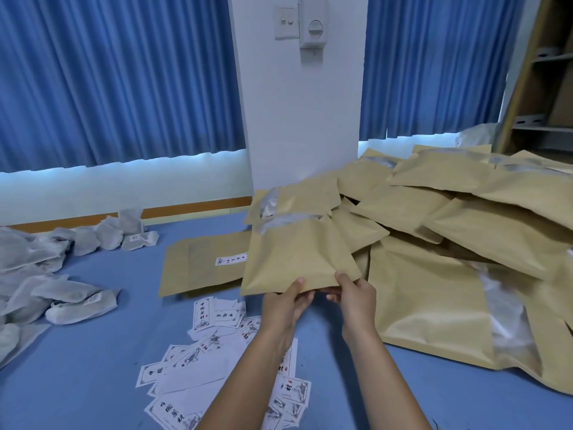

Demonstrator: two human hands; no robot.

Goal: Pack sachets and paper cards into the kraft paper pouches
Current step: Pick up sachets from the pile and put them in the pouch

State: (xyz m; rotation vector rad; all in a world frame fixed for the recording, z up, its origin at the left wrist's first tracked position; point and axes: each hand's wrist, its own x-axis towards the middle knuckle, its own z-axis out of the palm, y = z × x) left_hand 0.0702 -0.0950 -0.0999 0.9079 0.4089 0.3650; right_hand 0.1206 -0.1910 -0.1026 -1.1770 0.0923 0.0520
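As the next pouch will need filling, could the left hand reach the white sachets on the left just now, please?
Probably yes, once freed: the left hand grips the held pouch with the right hand, and only flat paper cards on the blue table lie between it and the sachets.

The pouch pile (434,305) runs off the right edge
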